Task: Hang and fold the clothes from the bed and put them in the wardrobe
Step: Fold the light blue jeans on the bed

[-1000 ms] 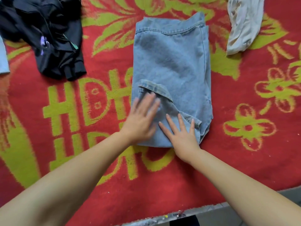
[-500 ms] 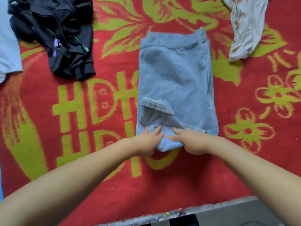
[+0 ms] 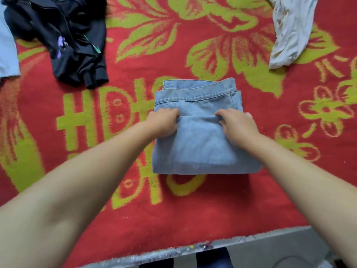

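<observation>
both hands are gripping the folded-over edge of the light blue jeans [image 3: 201, 147], which are lying in the middle of the red and yellow-green patterned blanket [image 3: 212, 206] covering the bed. left hand [image 3: 164, 122] is pinching the fold at its left end, fingers curled around the denim edge, thumb underneath out of sight. right hand [image 3: 236, 124] is doing the same at the right end, fingers curled over the edge. the near half of the jeans is lying doubled over the far half, with the waistband seam showing just beyond the hands. the near fold line is sitting flat and straight on the blanket. black garment [image 3: 63, 39] is lying bunched at far left, well apart from the jeans. pale blue cloth [image 3: 7, 53] is showing at the left frame edge, just beside the black one. crumpled cream garment [image 3: 289, 29] is lying at far right top. grey bed edge [image 3: 270, 238] is running along the bottom.
</observation>
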A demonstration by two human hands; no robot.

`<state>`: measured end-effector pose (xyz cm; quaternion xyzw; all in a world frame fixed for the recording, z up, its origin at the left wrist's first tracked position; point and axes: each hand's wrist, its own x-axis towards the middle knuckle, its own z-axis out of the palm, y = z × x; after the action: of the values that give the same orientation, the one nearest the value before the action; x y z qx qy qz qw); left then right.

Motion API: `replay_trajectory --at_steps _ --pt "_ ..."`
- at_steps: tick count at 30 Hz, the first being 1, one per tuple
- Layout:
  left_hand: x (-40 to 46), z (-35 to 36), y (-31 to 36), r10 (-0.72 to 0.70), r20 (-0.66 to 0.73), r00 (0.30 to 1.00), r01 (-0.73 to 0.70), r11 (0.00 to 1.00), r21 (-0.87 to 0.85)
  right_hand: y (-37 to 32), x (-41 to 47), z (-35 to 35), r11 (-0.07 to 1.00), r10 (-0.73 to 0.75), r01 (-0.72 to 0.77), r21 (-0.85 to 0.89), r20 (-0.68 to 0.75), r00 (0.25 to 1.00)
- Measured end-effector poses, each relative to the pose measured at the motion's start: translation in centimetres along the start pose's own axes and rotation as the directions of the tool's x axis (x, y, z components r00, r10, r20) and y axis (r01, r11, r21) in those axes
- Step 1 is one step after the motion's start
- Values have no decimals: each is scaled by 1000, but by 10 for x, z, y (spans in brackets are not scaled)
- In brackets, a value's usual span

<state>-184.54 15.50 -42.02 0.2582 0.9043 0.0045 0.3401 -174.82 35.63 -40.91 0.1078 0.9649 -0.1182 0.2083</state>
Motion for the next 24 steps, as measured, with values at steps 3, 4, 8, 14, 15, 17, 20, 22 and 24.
replay_trajectory --at_steps 3,4,8,14,15,17,20,22,24 --pt "-9 51 9 -125 -232 965 138 989 44 -24 -14 26 995 -32 11 -95 -219 975" --pt "-13 65 9 -168 -303 938 178 984 4 -33 -24 36 991 -113 89 -104 -260 959" --pt "-20 77 6 -284 -390 876 257 959 -120 -33 -57 73 958 -243 219 -185 -123 962" --pt "-37 89 47 347 -349 871 -281 932 227 -9 -31 83 935 -310 307 -179 14 951" --pt "-43 99 48 282 -293 914 -238 955 175 -8 -28 82 924 -333 330 -191 18 943" --pt "-47 114 44 121 -277 953 -104 992 77 -3 -26 84 917 -348 346 -197 25 937" --pt "-39 118 43 104 -289 952 -79 992 96 1 -19 95 927 -326 333 -175 64 943" --pt "-37 111 43 92 -248 964 -82 995 50 2 -12 97 931 -295 314 -184 123 948" --pt "-40 110 41 96 -220 971 -98 995 4 2 -12 91 926 -286 313 -209 150 946"
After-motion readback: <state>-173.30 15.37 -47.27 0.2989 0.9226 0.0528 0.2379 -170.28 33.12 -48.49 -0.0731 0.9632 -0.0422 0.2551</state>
